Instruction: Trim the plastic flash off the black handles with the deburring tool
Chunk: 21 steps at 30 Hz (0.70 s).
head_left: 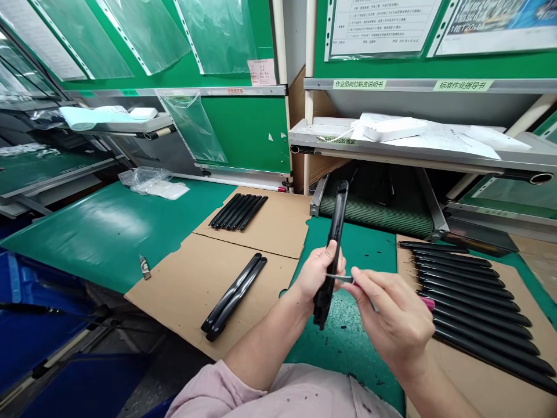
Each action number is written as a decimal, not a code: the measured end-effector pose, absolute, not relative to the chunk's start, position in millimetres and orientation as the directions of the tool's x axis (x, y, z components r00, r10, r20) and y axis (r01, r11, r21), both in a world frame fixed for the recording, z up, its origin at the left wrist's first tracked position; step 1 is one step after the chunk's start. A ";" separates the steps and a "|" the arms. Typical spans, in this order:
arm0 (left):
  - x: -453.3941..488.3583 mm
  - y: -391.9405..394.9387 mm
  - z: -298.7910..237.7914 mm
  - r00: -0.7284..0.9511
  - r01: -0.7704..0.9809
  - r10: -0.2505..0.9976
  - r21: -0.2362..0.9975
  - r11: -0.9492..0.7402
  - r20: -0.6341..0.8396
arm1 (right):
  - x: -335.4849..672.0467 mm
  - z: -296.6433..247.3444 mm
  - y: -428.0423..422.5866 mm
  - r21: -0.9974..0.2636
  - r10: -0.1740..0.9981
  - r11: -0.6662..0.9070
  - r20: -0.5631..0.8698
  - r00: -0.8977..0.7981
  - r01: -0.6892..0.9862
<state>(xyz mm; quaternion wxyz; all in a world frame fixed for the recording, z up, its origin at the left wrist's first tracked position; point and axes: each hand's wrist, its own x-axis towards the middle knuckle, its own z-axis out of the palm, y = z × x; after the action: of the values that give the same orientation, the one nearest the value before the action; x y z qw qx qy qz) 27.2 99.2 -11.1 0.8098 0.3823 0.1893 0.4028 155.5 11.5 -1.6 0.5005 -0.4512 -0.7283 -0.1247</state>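
Green anti-static matting [104, 226] covers the workbench, with brown cardboard sheets [187, 284] laid over it and green backboards with clear plastic document sleeves behind. Left hand [319, 273] is raised over the mat, fingers and thumb clamped around the lower part of a long black plastic strip [337, 220]. The strip is held in the air, near upright, its top leaning slightly right and away toward the ribbed green conveyor belt [378, 212]. Right hand [394, 322] sits just beside it, fingers pinched together on a thin silver metal blade [340, 278] with a bit of pink handle showing behind the knuckles. Blade tip touches the strip's edge right at the left thumb. Right cardboard sheet carries a fanned row of matching black strips [470, 296] lying flat, side by side. Left sheet holds a pair of black strips [235, 296] lying together on a diagonal, and farther back a tidy bundle of black strips [238, 211]. Small metal knife [144, 266] lies alone on the mat left of the cardboard. Crumpled clear plastic bag [152, 180] lies at the back left. Grey metal shelf [413, 145] above the conveyor bears white papers. Pale pink sleeves show at the bottom edge.
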 end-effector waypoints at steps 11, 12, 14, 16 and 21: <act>20.1 104.1 2.9 0.434 -0.469 0.901 0.848 0.246 -0.021 | 148.0 -2.6 -11.5 -0.538 0.913 0.318 0.395 -0.100 0.781; 20.5 103.6 2.5 0.424 -0.459 0.905 0.856 0.238 -0.024 | 146.5 -0.4 -13.1 -0.641 0.957 0.272 0.261 -0.129 0.718; 20.9 102.2 2.2 0.392 -0.452 0.919 0.864 0.224 -0.033 | 144.7 5.4 -15.6 -0.831 0.950 0.144 -0.036 -0.310 0.537; 20.5 100.9 4.1 0.365 -0.472 0.930 0.854 0.218 -0.037 | 145.5 10.0 -16.4 -0.914 0.891 0.068 -0.125 -0.437 0.399; 17.1 95.8 14.9 0.456 -0.554 0.890 0.784 0.282 0.002 | 158.2 3.4 -8.0 -0.602 0.890 0.388 0.441 -0.114 0.698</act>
<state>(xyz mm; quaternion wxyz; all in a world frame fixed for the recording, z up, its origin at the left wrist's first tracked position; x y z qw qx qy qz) 17.1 95.8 14.9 0.7679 0.3719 0.2261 0.4700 158.2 -8.0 3.4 0.3899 -0.5395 -0.7361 0.1229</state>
